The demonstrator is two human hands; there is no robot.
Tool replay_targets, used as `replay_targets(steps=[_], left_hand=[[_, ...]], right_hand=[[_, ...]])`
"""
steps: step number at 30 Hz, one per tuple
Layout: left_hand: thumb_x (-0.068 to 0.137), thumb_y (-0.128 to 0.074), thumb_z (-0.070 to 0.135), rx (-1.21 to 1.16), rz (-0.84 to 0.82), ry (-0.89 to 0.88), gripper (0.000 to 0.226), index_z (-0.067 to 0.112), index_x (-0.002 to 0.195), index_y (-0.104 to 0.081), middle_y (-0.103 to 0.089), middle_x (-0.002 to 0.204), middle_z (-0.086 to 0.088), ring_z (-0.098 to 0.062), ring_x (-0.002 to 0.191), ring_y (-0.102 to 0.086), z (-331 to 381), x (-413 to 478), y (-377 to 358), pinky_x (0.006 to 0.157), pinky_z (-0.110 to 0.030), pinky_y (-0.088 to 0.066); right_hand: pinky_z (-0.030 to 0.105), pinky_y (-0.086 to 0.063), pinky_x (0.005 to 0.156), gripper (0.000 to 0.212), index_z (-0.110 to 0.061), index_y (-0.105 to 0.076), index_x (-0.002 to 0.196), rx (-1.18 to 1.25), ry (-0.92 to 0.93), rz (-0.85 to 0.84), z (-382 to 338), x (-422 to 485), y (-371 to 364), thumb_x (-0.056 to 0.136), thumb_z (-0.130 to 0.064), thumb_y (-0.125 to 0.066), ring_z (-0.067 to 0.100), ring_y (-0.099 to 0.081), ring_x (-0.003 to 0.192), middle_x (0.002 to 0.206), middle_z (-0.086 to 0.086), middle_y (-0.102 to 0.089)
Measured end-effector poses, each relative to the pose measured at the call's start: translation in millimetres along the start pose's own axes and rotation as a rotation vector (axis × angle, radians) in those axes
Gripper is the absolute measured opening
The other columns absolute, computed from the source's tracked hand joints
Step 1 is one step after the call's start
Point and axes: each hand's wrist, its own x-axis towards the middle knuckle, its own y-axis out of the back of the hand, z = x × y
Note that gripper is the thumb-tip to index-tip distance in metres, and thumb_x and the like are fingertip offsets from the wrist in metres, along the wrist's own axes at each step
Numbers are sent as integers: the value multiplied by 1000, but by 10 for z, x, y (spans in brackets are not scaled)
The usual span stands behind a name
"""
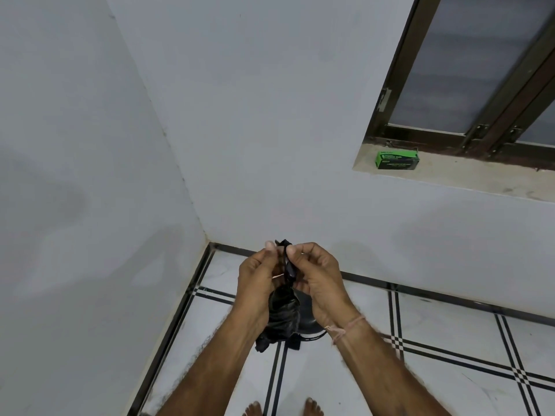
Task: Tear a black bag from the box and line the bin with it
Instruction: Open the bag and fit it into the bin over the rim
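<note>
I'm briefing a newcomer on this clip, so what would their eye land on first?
Low in the middle, the left hand and right hand pinch a crumpled black bag between them above the tiled floor. Next comes the bright green box on the window sill at upper right, vivid against the pale wall.

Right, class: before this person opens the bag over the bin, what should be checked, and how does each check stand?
1. The black bag torn from the green box: ok; the box sits apart on the window sill.
2. Grip on its top edge: ok; left hand and right hand pinch it.
3. Mouth opened: not ok; bunched.
4. Hands above the bin: ok.
5. Inside of it empty: cannot tell; mostly hidden.
</note>
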Motion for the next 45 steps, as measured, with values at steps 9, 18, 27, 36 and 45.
replay_targets(steps=[9,18,27,36,45], left_hand=[[96,-69,23,48,33,2,26,-3,98,-71,-72,80,-11,-17,75,-71,-33,25,-123,66,-26,-60],[98,-65,23,-81,21,112,21,3,102,-70,-74,83,-9,-19,74,-70,-132,78,-147,67,-27,-61],[108,-47,26,-53,68,89,22,10,101,-60,-67,92,-10,-20,75,-61,-269,219,138,68,-32,-52],[100,-46,51,392,-317,86,58,-3,112,-61,-74,102,-8,-25,93,-66,-274,232,475,86,-40,-56],[97,-68,26,415,-437,201,19,9,97,-77,-78,95,-13,-20,86,-74,-248,296,-35,78,-29,-58]], right_hand=[[47,-57,86,27,4,-69,89,44,19,65,87,35,87,93,-22,-76,30,-67,86,89,30,-69],[33,-60,69,15,-11,-74,86,239,-200,139,102,107,154,91,-25,-77,25,-71,77,88,13,-76],[30,-56,63,30,-14,-65,92,325,-270,433,83,373,418,111,-26,-45,14,-71,65,79,4,-73],[41,-55,81,38,-14,-61,73,218,-192,359,64,494,646,99,-42,-64,21,-62,66,68,5,-64],[33,-54,72,38,-12,-62,78,60,-243,221,-115,566,623,99,-44,-63,19,-61,66,68,5,-64]])
